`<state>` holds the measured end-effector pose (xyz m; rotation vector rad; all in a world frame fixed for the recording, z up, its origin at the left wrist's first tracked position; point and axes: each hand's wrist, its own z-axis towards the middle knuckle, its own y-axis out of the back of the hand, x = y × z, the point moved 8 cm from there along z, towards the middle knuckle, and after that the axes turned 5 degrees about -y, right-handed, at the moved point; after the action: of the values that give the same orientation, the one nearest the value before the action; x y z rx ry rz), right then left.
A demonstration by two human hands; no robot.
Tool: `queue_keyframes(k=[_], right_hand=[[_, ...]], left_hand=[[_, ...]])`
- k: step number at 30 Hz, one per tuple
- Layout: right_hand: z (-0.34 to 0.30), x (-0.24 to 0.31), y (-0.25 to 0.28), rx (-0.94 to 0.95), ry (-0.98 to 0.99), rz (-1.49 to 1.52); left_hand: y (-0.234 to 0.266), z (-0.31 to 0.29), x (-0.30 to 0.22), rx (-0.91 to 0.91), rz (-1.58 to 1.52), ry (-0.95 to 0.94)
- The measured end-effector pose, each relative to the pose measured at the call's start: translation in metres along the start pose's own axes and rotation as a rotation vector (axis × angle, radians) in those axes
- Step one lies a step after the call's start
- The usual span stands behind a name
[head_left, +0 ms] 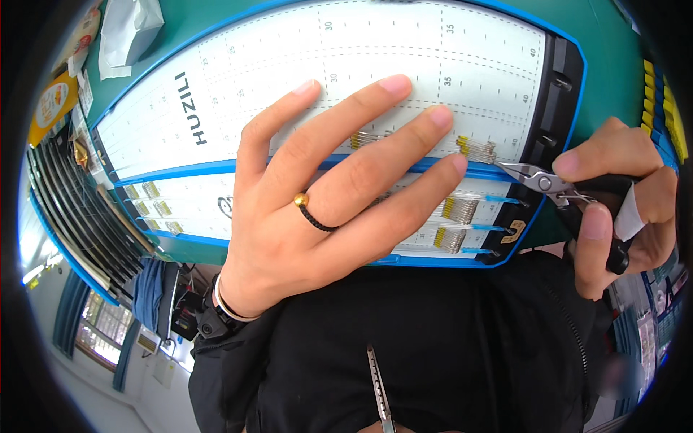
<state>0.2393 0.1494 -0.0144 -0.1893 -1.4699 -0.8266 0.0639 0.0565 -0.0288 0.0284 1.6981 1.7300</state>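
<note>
My left hand (pixel 310 195) lies with fingers spread over a long white board (pixel 498 65) with ruler marks and blue edges, which looks like a fishing-rig case. It wears a black cord ring with a gold bead. At the right edge my right hand (pixel 624 206) grips small pliers (pixel 541 180) with black handles and slim silver jaws. The jaw tips reach a bundle of thin wires with yellow ends (pixel 476 150), perhaps fishing hooks; whether they pinch one is too small to tell. More bundles (pixel 460 210) sit in the lower strip, several partly hidden by my left hand.
The case rests on a green surface (pixel 610 43). Far left are a white packet (pixel 130 32), an orange package (pixel 52 108) and a row of dark curved strips (pixel 83 209). Yellow pieces (pixel 653 97) stand at the far right. A serrated metal strip (pixel 378 390) shows below, over dark clothing.
</note>
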Motion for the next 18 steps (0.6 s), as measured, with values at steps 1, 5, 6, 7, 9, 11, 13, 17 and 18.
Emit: queue_keyframes(k=[1, 5, 6, 7, 9, 11, 13, 17, 18], right_hand=[[0.0027, 0.0015, -0.001, 0.01, -0.003, -0.004], [0.0015, 0.0016, -0.0044, -0.003, -0.039, -0.046], [0.0002, 0.0013, -0.0049, 0.001, -0.046, -0.054], [-0.0003, 0.0014, -0.0055, 0.006, -0.036, -0.052], [-0.0005, 0.0023, -0.0061, 0.011, -0.032, -0.052], [0.0006, 0.0038, -0.0067, 0.014, -0.024, -0.052], [0.0002, 0.0041, -0.007, 0.017, -0.021, -0.053], [0.0001, 0.004, -0.006, 0.017, -0.022, -0.052], [-0.0002, 0.0044, -0.0058, 0.017, -0.023, -0.055]], left_hand=[[-0.0002, -0.0002, -0.0004, 0.004, 0.012, -0.004], [-0.0021, 0.0, -0.0006, 0.037, 0.052, -0.01], [-0.0027, -0.0006, -0.0002, 0.041, 0.057, -0.011], [-0.0032, -0.0006, -0.0001, 0.044, 0.06, -0.009], [-0.0034, -0.0004, -0.0001, 0.047, 0.063, -0.004], [-0.003, -0.0005, -0.0006, 0.052, 0.071, 0.002], [-0.0036, -0.001, -0.0004, 0.06, 0.082, 0.002], [-0.0039, -0.0003, -0.0006, 0.075, 0.094, 0.007], [-0.004, 0.0001, -0.0007, 0.079, 0.09, 0.012]])
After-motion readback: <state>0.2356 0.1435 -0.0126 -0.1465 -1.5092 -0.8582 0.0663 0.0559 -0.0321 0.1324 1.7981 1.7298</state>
